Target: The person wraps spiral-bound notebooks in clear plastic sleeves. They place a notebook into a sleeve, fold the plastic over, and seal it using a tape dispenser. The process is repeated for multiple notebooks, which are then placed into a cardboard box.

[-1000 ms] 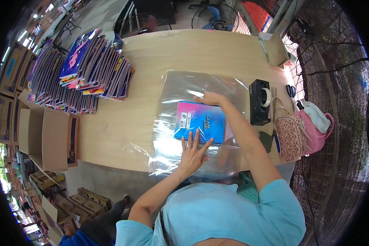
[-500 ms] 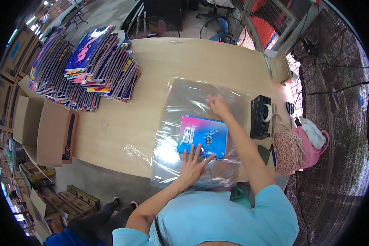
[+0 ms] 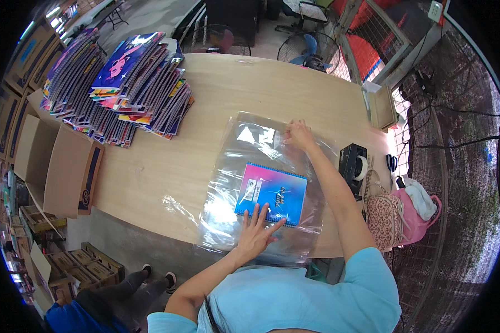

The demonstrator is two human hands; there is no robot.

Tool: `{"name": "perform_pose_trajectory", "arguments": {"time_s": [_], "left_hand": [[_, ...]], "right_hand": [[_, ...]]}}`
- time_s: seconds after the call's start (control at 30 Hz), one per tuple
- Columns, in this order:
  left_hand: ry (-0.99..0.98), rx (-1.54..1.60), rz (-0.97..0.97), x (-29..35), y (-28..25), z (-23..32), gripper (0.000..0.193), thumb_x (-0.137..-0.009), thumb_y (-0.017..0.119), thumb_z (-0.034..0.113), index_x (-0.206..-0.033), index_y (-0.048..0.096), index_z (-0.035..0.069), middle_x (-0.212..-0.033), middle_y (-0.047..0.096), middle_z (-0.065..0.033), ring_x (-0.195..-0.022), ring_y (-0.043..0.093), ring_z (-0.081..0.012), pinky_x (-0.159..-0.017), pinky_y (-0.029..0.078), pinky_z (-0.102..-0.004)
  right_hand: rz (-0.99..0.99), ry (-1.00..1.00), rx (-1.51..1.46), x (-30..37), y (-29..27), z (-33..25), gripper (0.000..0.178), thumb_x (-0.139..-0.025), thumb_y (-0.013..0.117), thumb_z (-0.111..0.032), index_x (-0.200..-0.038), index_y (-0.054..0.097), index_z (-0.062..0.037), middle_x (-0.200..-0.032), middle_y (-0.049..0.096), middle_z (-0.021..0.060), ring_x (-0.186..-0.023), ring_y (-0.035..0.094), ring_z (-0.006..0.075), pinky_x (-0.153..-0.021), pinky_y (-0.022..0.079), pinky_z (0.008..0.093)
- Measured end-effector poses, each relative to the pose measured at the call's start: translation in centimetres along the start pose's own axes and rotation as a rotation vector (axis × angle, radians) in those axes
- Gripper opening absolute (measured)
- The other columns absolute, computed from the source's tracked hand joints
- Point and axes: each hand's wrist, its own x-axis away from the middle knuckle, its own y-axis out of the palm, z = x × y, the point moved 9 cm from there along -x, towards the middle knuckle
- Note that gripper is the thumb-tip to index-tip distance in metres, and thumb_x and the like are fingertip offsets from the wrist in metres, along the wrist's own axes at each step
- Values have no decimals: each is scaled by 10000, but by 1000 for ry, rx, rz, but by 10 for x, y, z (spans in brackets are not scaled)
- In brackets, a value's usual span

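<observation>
A pink-and-blue spiral notebook (image 3: 283,183) with a white label lies on a pile of clear plastic sheets (image 3: 228,183). My left hand (image 3: 255,233) rests on its near edge, fingers spread. Beyond the notebook, my right hand (image 3: 299,135) has its fingers pinched at the far part of the top plastic sheet. Glare makes it hard to tell how many sheets lie there.
Stacks of spiral notebooks (image 3: 144,83) stand at the far left, beside an open cardboard box (image 3: 66,166). To the right are a black tape dispenser (image 3: 350,166), scissors (image 3: 391,162), a patterned pouch (image 3: 383,216) and a pink bag (image 3: 422,222). Another person (image 3: 94,311) is at lower left.
My right hand's fingers have drawn together on the plastic. My left hand stays on the notebook's near edge. The whole view has shifted slightly.
</observation>
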Motion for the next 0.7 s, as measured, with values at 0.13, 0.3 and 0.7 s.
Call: {"name": "perform_pose_trajectory", "arguments": {"time_s": [0.13, 0.3, 0.7], "left_hand": [[-14, -2, 1, 0, 2, 0, 713, -753, 735, 329, -1385, 413, 395, -1498, 184, -246, -1360, 208, -473, -1031, 203, -655], [-6, -6, -1, 2, 4, -1, 719, -750, 740, 303, -1385, 415, 392, -1495, 193, -228, -1364, 204, -466, -1031, 207, -661], [-97, 63, 73, -5, -3, -6, 791, -736, 748, 341, -1426, 363, 322, -1430, 296, -213, -1306, 289, -451, -1001, 245, -649]], "right_hand": [[419, 22, 10, 23, -4, -12, 106, -616, 705, -154, -702, 644, -139, -1102, 559, 43, -1096, 479, 284, -916, 399, 490], [560, -312, 175, 49, 14, -32, 138, -623, 700, -174, -734, 633, -125, -1071, 567, 43, -1058, 497, 259, -937, 353, 482], [-45, -158, 21, 52, -24, -54, 118, -712, 669, -157, -813, 670, -95, -765, 664, 59, -723, 644, 282, -667, 505, 405]]}}
